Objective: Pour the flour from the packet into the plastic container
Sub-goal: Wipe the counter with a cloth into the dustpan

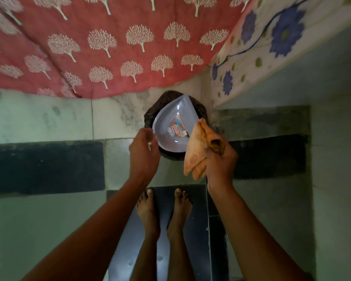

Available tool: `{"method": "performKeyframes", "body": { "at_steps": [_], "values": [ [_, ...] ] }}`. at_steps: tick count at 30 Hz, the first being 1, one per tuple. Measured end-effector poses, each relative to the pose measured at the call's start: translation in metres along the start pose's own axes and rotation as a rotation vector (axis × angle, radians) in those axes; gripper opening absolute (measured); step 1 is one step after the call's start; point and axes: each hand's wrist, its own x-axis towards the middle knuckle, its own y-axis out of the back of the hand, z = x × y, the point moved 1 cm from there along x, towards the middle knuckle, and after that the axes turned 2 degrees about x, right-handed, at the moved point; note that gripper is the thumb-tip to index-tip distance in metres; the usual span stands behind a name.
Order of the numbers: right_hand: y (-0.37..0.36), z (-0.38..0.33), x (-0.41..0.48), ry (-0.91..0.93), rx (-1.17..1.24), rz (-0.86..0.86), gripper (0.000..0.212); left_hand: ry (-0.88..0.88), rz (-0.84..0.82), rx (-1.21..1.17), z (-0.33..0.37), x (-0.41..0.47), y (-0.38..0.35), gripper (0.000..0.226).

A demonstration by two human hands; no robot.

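A grey plastic container (166, 122) with a printed label inside it sits tilted on a dark round object (160, 102) on the floor. My left hand (143, 150) grips the container's near left rim. My right hand (221, 159) grips a crumpled brown paper packet (197, 145), held just right of the container, its upper end over the container's right edge. No flour is visible.
A red cloth with white tree prints (109, 45) hangs across the back. A white cloth with blue flowers (272, 37) drapes at the right. My bare feet (164, 205) stand on a dark floor tile (199, 199), with pale tiles on both sides.
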Motion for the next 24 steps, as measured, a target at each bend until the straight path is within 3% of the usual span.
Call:
{"method": "performKeyframes", "body": {
  "at_steps": [5,10,14,17,24],
  "values": [
    [0.024,-0.07,-0.075,0.03,0.001,-0.033,0.035,-0.024,-0.091,-0.127,0.091,-0.045,0.072,0.007],
    [0.056,-0.154,-0.161,0.149,0.026,-0.056,0.041,-0.143,-0.242,-0.311,0.205,-0.095,0.16,0.015],
    [0.087,-0.208,-0.222,0.255,0.02,-0.06,0.044,-0.096,-0.39,-0.441,0.276,-0.138,0.213,0.019],
    [0.111,-0.236,-0.257,0.33,0.053,-0.059,0.032,-0.083,-0.498,-0.446,0.319,-0.167,0.24,0.024],
    [0.168,-0.273,-0.315,0.363,0.13,-0.072,0.032,-0.116,-0.759,-0.388,0.402,-0.215,0.267,0.034]
  ]
}}
